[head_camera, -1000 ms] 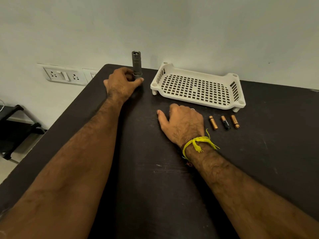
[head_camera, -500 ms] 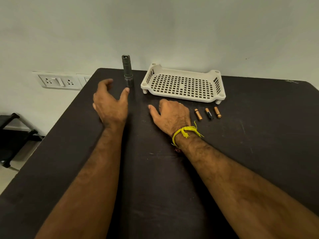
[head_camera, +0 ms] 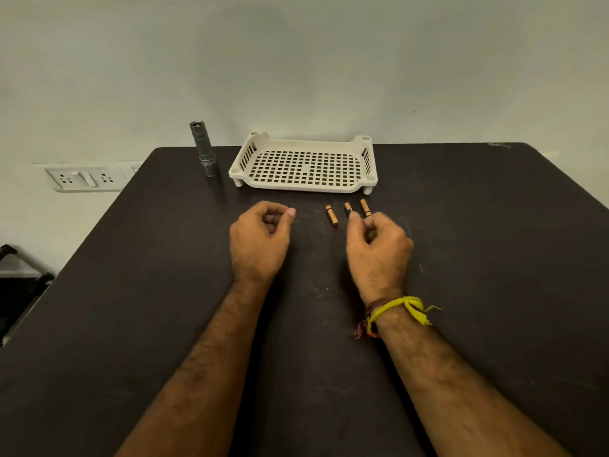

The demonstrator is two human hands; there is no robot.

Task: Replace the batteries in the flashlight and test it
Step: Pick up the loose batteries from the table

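Observation:
The grey flashlight (head_camera: 205, 150) stands upright on its wide end at the back left of the black table (head_camera: 494, 258), with no hand on it. Three copper-coloured batteries lie side by side in front of the tray: the left one (head_camera: 332, 215), the middle one (head_camera: 348, 207) and the right one (head_camera: 364, 206). My right hand (head_camera: 379, 249) reaches over them with bent fingers, its fingertips at the near ends of the middle and right batteries; no battery is lifted. My left hand (head_camera: 260, 242) hovers loosely curled and holds nothing, to the left of the batteries.
A white perforated plastic tray (head_camera: 365, 189) with nothing in it sits at the back centre, right of the flashlight. A wall socket panel (head_camera: 84, 178) is mounted left of the table. A dark stand (head_camera: 19, 278) sits beyond the left table edge.
My left hand let go of the flashlight and drew back toward the batteries. My right hand lifted off the table and moved right onto the middle and right batteries. The view has tilted.

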